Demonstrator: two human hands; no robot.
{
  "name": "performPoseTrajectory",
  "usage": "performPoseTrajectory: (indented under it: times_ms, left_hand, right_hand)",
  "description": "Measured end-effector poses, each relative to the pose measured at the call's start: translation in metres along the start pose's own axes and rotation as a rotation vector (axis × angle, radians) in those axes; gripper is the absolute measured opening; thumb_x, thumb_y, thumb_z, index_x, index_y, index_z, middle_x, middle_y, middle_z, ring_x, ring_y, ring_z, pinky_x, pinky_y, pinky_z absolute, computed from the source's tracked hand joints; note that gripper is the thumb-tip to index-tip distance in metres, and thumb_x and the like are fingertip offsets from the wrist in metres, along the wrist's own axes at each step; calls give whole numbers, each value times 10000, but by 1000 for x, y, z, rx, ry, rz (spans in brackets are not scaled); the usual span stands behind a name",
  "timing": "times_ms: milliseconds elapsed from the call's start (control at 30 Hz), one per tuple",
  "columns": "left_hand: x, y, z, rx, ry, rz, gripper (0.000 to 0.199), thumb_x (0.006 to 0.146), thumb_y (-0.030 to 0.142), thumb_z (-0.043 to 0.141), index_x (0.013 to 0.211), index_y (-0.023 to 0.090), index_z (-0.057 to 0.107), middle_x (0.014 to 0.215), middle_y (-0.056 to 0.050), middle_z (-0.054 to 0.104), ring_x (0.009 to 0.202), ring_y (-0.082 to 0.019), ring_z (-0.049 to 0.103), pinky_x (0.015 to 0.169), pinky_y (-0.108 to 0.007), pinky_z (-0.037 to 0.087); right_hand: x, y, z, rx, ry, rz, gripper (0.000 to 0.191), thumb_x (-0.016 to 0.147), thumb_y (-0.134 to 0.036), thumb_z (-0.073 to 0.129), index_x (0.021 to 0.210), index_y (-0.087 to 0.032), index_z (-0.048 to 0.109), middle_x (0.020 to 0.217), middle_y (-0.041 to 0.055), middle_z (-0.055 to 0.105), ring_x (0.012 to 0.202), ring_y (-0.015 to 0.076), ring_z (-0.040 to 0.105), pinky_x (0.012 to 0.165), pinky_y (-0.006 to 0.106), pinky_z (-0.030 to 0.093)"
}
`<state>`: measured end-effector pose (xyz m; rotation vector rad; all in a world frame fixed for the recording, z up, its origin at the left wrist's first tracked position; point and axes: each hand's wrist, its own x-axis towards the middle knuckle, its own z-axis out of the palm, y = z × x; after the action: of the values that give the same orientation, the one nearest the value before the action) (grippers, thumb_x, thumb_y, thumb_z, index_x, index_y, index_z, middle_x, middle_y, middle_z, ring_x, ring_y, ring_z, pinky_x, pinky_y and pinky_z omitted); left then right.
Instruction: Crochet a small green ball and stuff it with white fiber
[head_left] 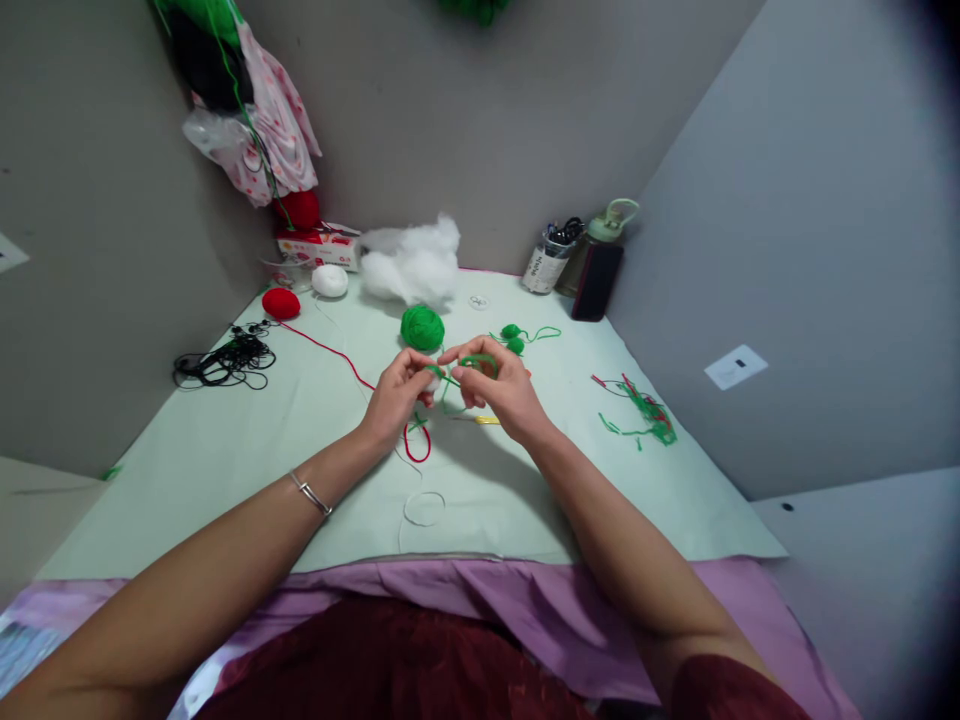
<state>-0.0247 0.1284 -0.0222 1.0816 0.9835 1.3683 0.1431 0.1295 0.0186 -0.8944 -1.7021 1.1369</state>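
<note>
Over the middle of the table, my left hand [397,395] is closed in a pinch on a small white and green piece [433,384], mostly covered by the fingers. Close beside it, my right hand [504,388] has its thumb and fingers closed on green yarn [450,379], which also loops around its fingers. Just beyond both hands sits a green yarn ball [422,328]. A yellow-handled crochet hook [487,420] lies on the table below my right hand. Under my left hand, a loop of red yarn [418,443] rests on the cloth.
White stuffing [412,262] is heaped at the back, near a white ball [329,281] and a red yarn ball [281,303]. Black cord [229,358] lies left. Yarn scraps [649,412] lie right. A pen cup [545,268] and dark phone [598,282] stand at the back right.
</note>
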Motion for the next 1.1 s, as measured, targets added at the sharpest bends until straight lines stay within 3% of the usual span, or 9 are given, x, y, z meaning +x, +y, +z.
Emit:
performPoseTrajectory:
  times_ms: [100,200,333,567,767,933,1100]
  left_hand:
    - [-2,0,0,-8,11,6,89,787,186,671,844,205,604,733,36,619,535,-85,544,523,-227,479]
    - [-2,-1,0,-8,3,7,97,790,179,667,855,202,600,722,36,619,544,-88,554,533,-230,484]
    - [-3,-2,1,-19,-39,13,113,799,200,688,870,202,601,760,30,622,580,-92,572,569,-242,511]
    - [-4,7,0,-10,-136,35,227,813,279,784,946,189,624,840,25,655,664,-111,671,712,-285,571]
    - [2,2,-3,29,-98,32,206,765,196,762,867,189,583,770,51,648,528,-87,643,579,-246,528]
    - [6,-6,-2,29,-28,-5,195,722,149,711,831,201,558,686,76,617,422,-69,547,448,-218,460]
    - [3,-5,0,-34,-28,-82,154,749,196,703,835,195,575,700,35,651,579,-119,654,581,-252,568]
  right_hand:
    - [1,8,0,-291,39,-24,188,898,-328,668,1040,-223,604,1048,16,700,631,98,478,636,270,392]
    - [3,14,2,-461,-50,-7,148,920,-349,635,875,-209,628,749,-28,616,655,124,466,656,272,339]
    - [4,15,5,-477,-2,29,226,915,-349,618,742,-206,593,607,-56,483,608,120,394,628,276,283]
    - [5,14,1,-446,73,69,277,900,-336,592,668,-216,501,578,-67,379,592,116,324,583,277,247]
    - [1,4,4,-438,-62,57,252,947,-326,540,724,-209,550,626,-51,451,616,128,394,608,273,283]
    - [-5,1,17,-497,-47,55,153,910,-222,541,763,-214,580,657,-33,542,633,144,431,646,276,288]
    - [-2,6,19,-533,10,69,132,843,-205,633,731,-224,568,603,-51,511,602,138,389,644,281,256]
